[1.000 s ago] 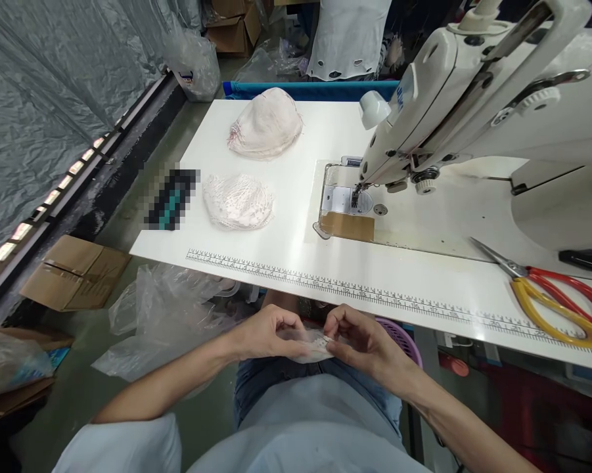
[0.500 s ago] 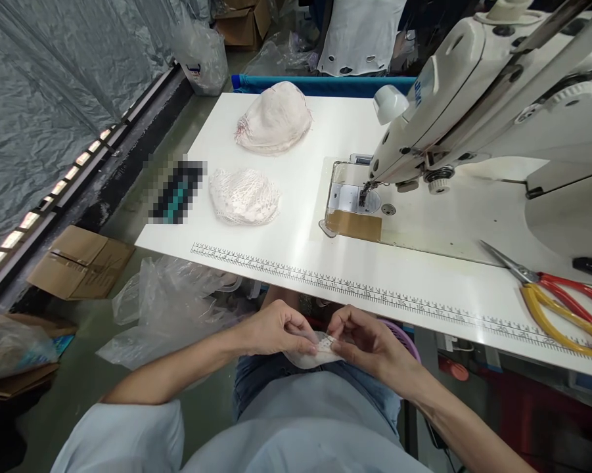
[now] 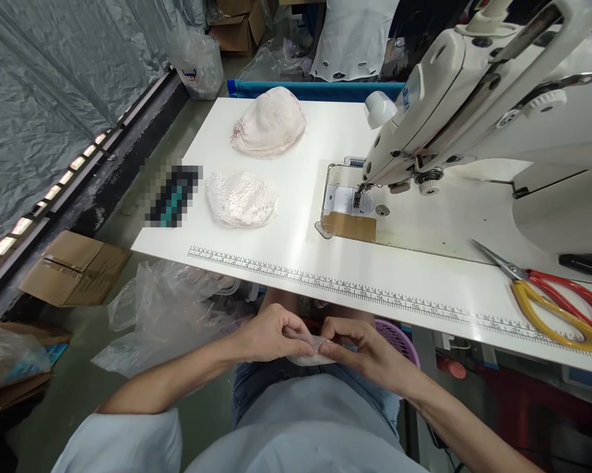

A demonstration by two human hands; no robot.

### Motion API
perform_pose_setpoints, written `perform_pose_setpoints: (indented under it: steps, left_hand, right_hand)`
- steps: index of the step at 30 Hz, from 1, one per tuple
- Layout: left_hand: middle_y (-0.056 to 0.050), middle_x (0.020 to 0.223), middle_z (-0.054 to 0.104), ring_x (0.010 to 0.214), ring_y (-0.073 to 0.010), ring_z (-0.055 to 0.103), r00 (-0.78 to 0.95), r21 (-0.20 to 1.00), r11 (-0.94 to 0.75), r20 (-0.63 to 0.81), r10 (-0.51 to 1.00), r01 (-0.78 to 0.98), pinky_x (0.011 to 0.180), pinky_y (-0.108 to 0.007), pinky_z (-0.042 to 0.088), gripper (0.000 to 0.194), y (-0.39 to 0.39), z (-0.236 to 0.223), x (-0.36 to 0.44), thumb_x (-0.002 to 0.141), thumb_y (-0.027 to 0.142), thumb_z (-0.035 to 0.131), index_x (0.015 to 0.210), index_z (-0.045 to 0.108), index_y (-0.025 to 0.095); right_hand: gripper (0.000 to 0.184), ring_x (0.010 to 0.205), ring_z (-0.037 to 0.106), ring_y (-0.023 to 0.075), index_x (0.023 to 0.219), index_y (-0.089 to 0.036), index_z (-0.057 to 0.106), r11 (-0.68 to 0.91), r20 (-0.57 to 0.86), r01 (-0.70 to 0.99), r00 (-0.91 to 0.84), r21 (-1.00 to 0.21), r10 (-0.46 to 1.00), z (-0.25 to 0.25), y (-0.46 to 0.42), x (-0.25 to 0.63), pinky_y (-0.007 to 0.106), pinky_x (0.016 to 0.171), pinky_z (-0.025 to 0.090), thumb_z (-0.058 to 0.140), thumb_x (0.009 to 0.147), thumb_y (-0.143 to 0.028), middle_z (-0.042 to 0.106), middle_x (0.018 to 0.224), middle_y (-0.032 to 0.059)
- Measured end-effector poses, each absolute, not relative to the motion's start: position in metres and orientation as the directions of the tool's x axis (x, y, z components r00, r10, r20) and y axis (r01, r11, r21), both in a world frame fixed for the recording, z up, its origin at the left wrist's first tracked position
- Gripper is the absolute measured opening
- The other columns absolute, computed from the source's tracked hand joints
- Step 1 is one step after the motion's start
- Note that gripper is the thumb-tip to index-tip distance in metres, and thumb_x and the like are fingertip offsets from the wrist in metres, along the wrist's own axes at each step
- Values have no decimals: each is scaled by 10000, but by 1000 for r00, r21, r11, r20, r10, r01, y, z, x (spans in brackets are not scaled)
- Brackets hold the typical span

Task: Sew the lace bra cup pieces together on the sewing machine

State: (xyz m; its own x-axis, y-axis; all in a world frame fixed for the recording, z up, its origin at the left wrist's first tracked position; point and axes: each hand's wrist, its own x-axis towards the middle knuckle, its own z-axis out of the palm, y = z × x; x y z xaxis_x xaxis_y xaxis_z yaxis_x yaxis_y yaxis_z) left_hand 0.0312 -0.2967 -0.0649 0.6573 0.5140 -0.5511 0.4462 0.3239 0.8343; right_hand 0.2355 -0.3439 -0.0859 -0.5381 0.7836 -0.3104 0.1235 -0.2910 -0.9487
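Above my lap, just off the table's front edge, both hands pinch a small piece of white fabric point(image 3: 303, 360). My left hand point(image 3: 278, 335) grips its left part between thumb and fingers. On the right part, the thumb and fingers of my right hand point(image 3: 357, 345) are closed close by. Much of the fabric is hidden by the fingers. On the table lie a white lace piece point(image 3: 241, 199) and, behind it, a pale pink cup-shaped fabric piece point(image 3: 270, 123).
A sewing machine point(image 3: 424, 131) stands on the right of the white table point(image 3: 290, 230). Scissors point(image 3: 546, 302) with red and yellow handles lie near the front edge by a printed ruler point(image 3: 300, 277). Cardboard box point(image 3: 73, 266) and clear plastic bags point(image 3: 162, 315) are on the floor at left.
My right hand has shifted slightly left, and its fingers now cover more of the fabric's patterned edge. The view has turned a little; the table things stay put.
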Motion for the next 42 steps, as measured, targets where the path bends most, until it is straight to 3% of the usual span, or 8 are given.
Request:
perform_pose_setpoints:
  steps: [5, 12, 19, 31, 42]
  left_hand:
    - [-74, 719, 715, 642, -140, 617, 665, 804, 375, -593, 453, 462, 580, -188, 448, 251, -294, -63, 30, 672, 312, 724, 811, 738, 103]
    - [-37, 679, 690, 612, -116, 587, 667, 827, 352, -561, 490, 438, 569, -178, 431, 231, -294, -68, 32, 680, 303, 717, 808, 731, 111]
    - [-13, 625, 655, 561, -91, 529, 664, 827, 350, -562, 493, 440, 522, -163, 384, 290, -295, -67, 29, 666, 363, 733, 815, 732, 114]
    - [-39, 721, 685, 643, -124, 590, 705, 783, 421, -608, 365, 458, 587, -182, 442, 339, -287, -60, 23, 628, 350, 759, 859, 726, 103]
    - [-47, 718, 701, 643, -137, 602, 708, 784, 396, -611, 355, 478, 603, -205, 446, 304, -288, -68, 19, 688, 357, 703, 877, 733, 121]
  right_hand:
    - [285, 616, 384, 109, 731, -157, 589, -337, -288, 29, -592, -941, 753, -88, -343, 238, 241, 561, 281, 573, 870, -404, 463, 662, -15]
    - [240, 653, 419, 119, 828, -175, 609, -303, -323, 138, -598, -943, 733, -88, -343, 241, 236, 599, 322, 609, 843, -415, 529, 719, -7]
    - [245, 641, 417, 115, 755, -171, 627, -324, -296, 59, -585, -944, 755, -92, -344, 238, 235, 587, 319, 626, 832, -403, 524, 688, -9]
    - [220, 639, 419, 114, 769, -156, 628, -394, -348, 60, -603, -917, 718, -92, -340, 239, 239, 585, 322, 631, 830, -367, 533, 693, 0]
    - [282, 630, 411, 116, 739, -156, 615, -412, -381, 85, -580, -907, 720, -91, -341, 240, 240, 570, 316, 635, 812, -427, 501, 677, -2]
